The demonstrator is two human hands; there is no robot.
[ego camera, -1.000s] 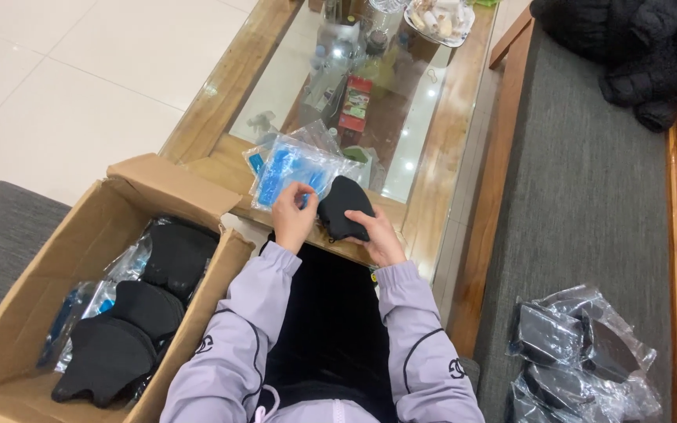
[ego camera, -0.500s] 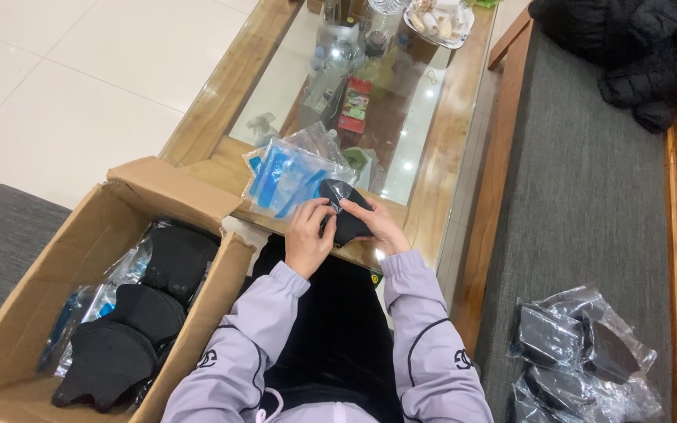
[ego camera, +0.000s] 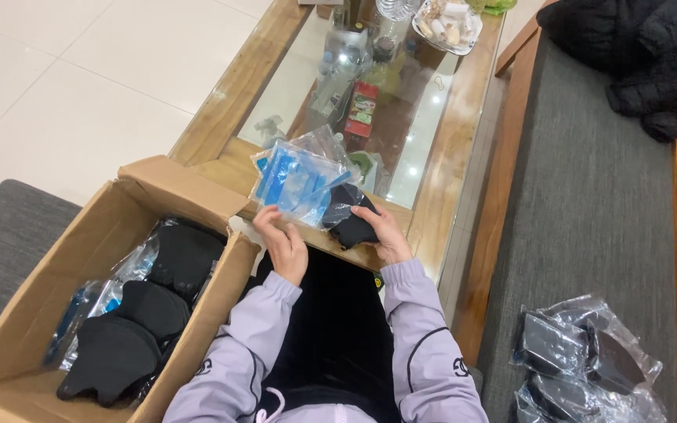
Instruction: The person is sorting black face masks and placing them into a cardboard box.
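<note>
A small black fabric piece (ego camera: 350, 222) is gripped by the fingers of the right hand (ego camera: 383, 236) at the near edge of the glass-topped wooden counter (ego camera: 440, 196), where it is being pressed into the mouth of a clear plastic bag with blue printing (ego camera: 295, 182). The bag's near edge is pinched by the fingers of the left hand (ego camera: 282, 241), just beside the black piece. Both forearms are covered by pale lilac sleeves (ego camera: 425, 352). To the left, an open brown cardboard box (ego camera: 56, 290) is seen on the floor – filled with more black pieces (ego camera: 127, 329), some in clear wrapping. On the grey cushioned bench (ego camera: 589, 219) to the right, a heap of bagged dark pieces (ego camera: 581, 360) is laid, well apart from the hands, and a black garment (ego camera: 636, 55) is bundled at the far end.
</note>
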